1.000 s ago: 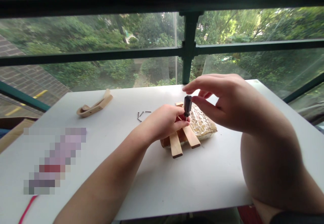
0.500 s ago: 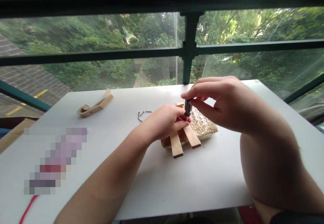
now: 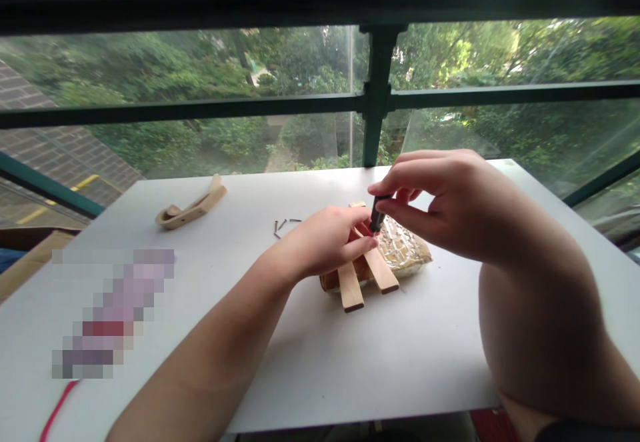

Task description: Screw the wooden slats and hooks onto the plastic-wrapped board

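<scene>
My right hand [image 3: 430, 189] grips a screwdriver [image 3: 379, 214] by its dark handle between thumb and fingers. The screwdriver leans slightly, its lower end pointing down at the wooden pieces. My left hand [image 3: 333, 235] is closed around the spot at the screwdriver's tip, thumb and fingertips drawn together; what they pinch is hidden. Below that hand, two pale wooden slats [image 3: 381, 270] stick out toward me. The slats rest across a brown packet in crinkled clear plastic [image 3: 407, 245].
Several dark screws [image 3: 283, 224] lie on the white table [image 3: 300, 362] left of my hands. A curved wooden piece [image 3: 193, 210] sits at the back left. Nearer is a pixelated object [image 3: 117, 309] with a pink cord [image 3: 57, 409]. Green-framed windows [image 3: 380, 95] border the table's far side.
The screwdriver has gone from nearly upright to more tilted, its top toward the right. My right hand has shifted slightly right; my left hand keeps its place.
</scene>
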Demonstrator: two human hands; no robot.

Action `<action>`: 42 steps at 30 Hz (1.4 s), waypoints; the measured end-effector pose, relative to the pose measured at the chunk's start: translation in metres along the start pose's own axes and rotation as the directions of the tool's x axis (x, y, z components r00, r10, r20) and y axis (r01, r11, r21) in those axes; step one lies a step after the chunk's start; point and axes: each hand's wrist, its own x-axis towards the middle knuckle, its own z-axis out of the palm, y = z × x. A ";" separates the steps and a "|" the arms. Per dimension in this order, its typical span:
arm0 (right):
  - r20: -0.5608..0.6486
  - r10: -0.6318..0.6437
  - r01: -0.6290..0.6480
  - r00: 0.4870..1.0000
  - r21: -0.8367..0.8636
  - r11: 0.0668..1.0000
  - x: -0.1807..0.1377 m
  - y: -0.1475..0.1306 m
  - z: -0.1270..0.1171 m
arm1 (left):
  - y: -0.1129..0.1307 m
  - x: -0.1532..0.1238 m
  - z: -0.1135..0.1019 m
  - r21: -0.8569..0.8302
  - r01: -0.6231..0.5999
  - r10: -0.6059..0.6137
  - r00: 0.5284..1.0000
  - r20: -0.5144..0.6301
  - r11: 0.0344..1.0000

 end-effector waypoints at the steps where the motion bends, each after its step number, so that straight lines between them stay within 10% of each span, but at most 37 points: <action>1: 0.002 0.004 -0.004 1.000 0.003 1.000 0.000 0.000 0.000 | -0.001 0.000 0.000 -0.004 -0.003 0.003 1.000 -0.006 1.000; 42: 0.119 0.016 -0.010 0.993 -0.056 0.998 0.003 -0.001 0.002 | -0.007 0.003 0.005 -0.005 -0.047 0.047 0.999 -0.001 0.999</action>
